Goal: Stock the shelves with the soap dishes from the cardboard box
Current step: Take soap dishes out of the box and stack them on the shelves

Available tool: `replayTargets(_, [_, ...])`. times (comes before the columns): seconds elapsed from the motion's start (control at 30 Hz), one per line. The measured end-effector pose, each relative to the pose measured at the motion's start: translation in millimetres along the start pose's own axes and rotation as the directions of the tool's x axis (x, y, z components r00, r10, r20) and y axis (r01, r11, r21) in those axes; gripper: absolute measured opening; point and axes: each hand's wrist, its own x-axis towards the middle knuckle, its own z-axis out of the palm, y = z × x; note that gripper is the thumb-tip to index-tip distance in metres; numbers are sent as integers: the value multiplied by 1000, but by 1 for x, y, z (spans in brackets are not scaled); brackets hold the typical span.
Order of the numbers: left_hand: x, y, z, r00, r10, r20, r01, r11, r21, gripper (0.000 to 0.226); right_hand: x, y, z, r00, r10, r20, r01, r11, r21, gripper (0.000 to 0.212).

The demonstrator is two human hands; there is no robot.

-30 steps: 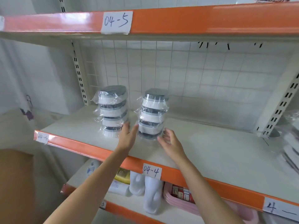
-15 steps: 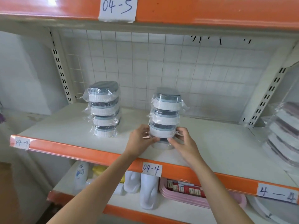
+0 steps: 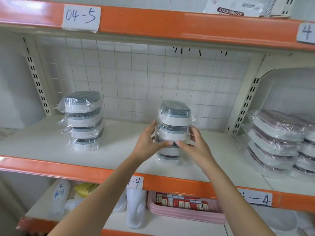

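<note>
Neatly stacked, plastic-wrapped grey-lidded soap dishes (image 3: 173,132)

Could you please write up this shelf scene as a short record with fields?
shelf: middle shelf, orange edge, label partly hidden by an arm
held stack: four wrapped soap dishes, standing on the shelf
left hand: grips the stack's left side
right hand: grips its right side
other stack: four wrapped dishes, farther left, untouched
right end: pinkish-lidded wrapped dishes
shelf below: pink tray with small boxes
</note>
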Motion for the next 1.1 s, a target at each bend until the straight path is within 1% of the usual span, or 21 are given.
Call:
replayTargets(0.03, [3, 0, 2, 1000, 18, -13, -17, 1000, 24, 88, 3, 0, 1, 1000, -10, 8, 10, 1000, -7, 69])
replayTargets(0.1, [3, -1, 5, 997, 41, -62, -36, 996, 79, 88, 6, 0, 4, 1000, -27, -4, 27, 1000, -16, 69])
replayTargets(0.2, [0, -3, 7, 991, 60, -123, -48, 994, 96, 69, 7, 2, 5, 998, -67, 0, 67, 997, -36, 71])
replayTargets(0.23, [1, -4, 5, 990, 53, -127, -40, 993, 107, 68, 8, 4, 4, 997, -79, 10, 79, 996, -46, 71])
replayTargets(0.27, [2, -2, 3, 992, 49, -116, -35, 993, 117, 72, 8, 5, 1, 996, -88, 24, 89, 994, -56, 71])
replayTargets(0.33, [6, 1, 0, 994, 53, -98, -40, 991, 125, 97, 11, 4, -4, 996, -85, 38, 87, 995, -58, 72])
replayTargets(0.37, [8, 6, -2, 993, 50, -105, -41, 995, 88, 107, 13, 1, -7, 997, -75, 33, 76, 996, -38, 75])
replayTargets(0.4, [10, 13, -2, 992, 41, -118, -38, 999, 30, 113, 15, -3, -10, 998, -65, 24, 65, 998, -3, 78])
replayTargets(0.43, [12, 20, -2, 992, 40, -121, -42, 999, -16, 113, 18, -6, -12, 998, -59, 13, 59, 997, 43, 80])
replayTargets(0.47, [15, 25, -2, 992, 47, -119, -52, 998, -41, 110, 20, -11, -13, 998, -62, 8, 62, 995, 83, 80])
replayTargets(0.5, [18, 28, -1, 991, 74, -115, -78, 996, -38, 101, 22, -14, -13, 997, -76, 5, 75, 992, 101, 75])
replayTargets(0.57, [20, 29, -1, 984, 115, -137, -109, 993, 48, 70, 25, -18, -11, 994, -105, 0, 105, 992, 75, 67])
replayTargets(0.6, [19, 29, 0, 977, 137, -163, -126, 989, 79, 62, 24, -18, -11, 994, -112, -6, 112, 992, 61, 65])
replayTargets(0.67, [16, 25, 0, 963, 174, -208, -152, 981, 119, 63, 23, -17, -12, 991, -129, -13, 130, 990, 46, 61])
replayTargets(0.7, [15, 23, 0, 962, 177, -207, -154, 981, 121, 64, 24, -16, -13, 991, -136, -12, 137, 990, 43, 60])
replayTargets(0.77, [14, 22, -3, 975, 146, -164, -135, 988, 78, 71, 25, -15, -14, 990, -140, -1, 140, 990, 36, 59])
replayTargets(0.8, [15, 21, -3, 985, 112, -130, -109, 994, 30, 79, 25, -16, -15, 990, -142, 6, 141, 990, 30, 58])
replayTargets(0.9, [17, 26, -1, 997, -60, -45, 51, 981, -186, 86, 28, -16, -16, 986, -163, 24, 163, 987, 2, 55])
replayTargets(0.97, [19, 29, 5, 988, -152, -15, 143, 955, -259, 95, 27, -14, -18, 984, -177, 21, 178, 983, -35, 53])
replayTargets(1.03, [21, 32, 15, 987, -160, -5, 152, 947, -283, 96, 25, -11, -25, 985, -175, -10, 174, 982, -73, 51])
replayTargets(1.1, [22, 36, 31, 989, -149, 12, 145, 939, -312, 90, 22, -5, -38, 985, -163, -56, 157, 983, -100, 53])
